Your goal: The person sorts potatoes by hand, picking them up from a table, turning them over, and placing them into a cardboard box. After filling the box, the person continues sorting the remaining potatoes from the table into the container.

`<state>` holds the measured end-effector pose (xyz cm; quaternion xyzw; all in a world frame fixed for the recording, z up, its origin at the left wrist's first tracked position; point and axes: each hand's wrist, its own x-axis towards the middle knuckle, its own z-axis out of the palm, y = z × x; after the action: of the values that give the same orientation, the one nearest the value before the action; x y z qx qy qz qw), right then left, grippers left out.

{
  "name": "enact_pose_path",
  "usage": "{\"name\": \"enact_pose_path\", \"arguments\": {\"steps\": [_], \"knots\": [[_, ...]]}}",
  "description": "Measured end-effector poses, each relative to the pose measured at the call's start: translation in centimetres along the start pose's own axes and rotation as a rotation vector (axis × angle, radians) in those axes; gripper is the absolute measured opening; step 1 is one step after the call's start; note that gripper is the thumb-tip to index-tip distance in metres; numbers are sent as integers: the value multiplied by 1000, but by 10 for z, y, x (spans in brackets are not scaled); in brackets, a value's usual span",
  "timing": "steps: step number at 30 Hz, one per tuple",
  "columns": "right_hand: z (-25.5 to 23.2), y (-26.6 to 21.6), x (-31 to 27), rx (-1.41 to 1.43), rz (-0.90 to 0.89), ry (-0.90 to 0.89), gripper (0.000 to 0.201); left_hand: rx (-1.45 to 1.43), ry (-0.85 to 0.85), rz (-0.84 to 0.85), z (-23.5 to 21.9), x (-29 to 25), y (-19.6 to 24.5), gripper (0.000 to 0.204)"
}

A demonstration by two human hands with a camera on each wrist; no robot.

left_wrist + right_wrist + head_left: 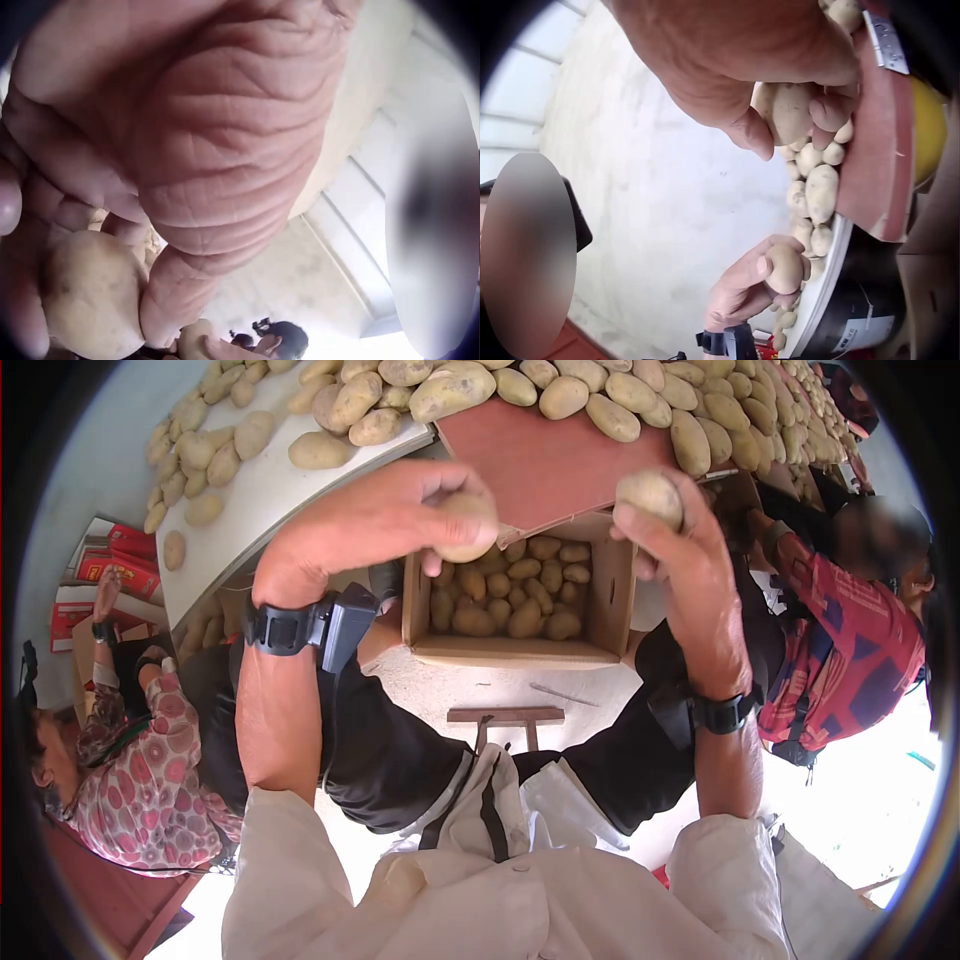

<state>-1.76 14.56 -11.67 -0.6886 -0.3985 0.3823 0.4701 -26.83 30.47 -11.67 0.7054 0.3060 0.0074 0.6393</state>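
Note:
My left hand [385, 510] grips a pale potato [468, 528] between thumb and fingers, above the left edge of a cardboard box [515, 652]. Level with it on the other side, my right hand [692, 545] holds another potato [650, 500] near the box's right edge. The left wrist view shows the first potato [97, 296] close up against curled fingers. Both held potatoes appear in the right wrist view, the right hand's potato [784, 112] above and the left hand's potato [785, 268] below. Inside the box lie several loose potatoes [525, 620].
A large heap of potatoes [620, 390] covers the far part of the reddish-brown board [540, 460]. More potatoes lie on the white tabletop [255, 500]. One person [150, 790] sits at the left, another person [840, 640] at the right. A wooden piece [505, 715] stands below the box.

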Motion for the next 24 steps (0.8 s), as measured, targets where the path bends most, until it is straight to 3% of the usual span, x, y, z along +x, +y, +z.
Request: {"name": "enact_pose_path", "arguments": {"steps": [2, 3, 5, 7, 10, 14, 16, 18, 24], "knots": [[-6, 27, -10, 89, 169, -58, 40, 137, -104, -58, 7, 0, -14, 33], [-7, 38, -15, 82, 169, -51, 40, 209, -127, -120, 9, 0, -16, 33], [-9, 56, -22, 85, 306, -8, 44, 305, -120, -139, 16, 5, -32, 35], [-14, 67, -23, 59, 335, -18, 44, 408, -109, -159, 17, 7, -44, 37], [-22, 77, -22, 11, 373, -38, 41, 800, 78, -95, 15, 11, -55, 38], [-33, 94, -21, -29, 396, -98, 39, 780, 200, -74, 14, 16, -47, 36], [-31, 89, -22, -66, 423, -113, 41, 580, 246, -152, 14, 17, -37, 34], [-27, 92, -24, -95, 456, -128, 42, 510, 250, -111, 15, 20, -27, 33], [-20, 118, -17, -312, 180, -216, 50, 285, 254, -67, 18, 32, -12, 32]]}}
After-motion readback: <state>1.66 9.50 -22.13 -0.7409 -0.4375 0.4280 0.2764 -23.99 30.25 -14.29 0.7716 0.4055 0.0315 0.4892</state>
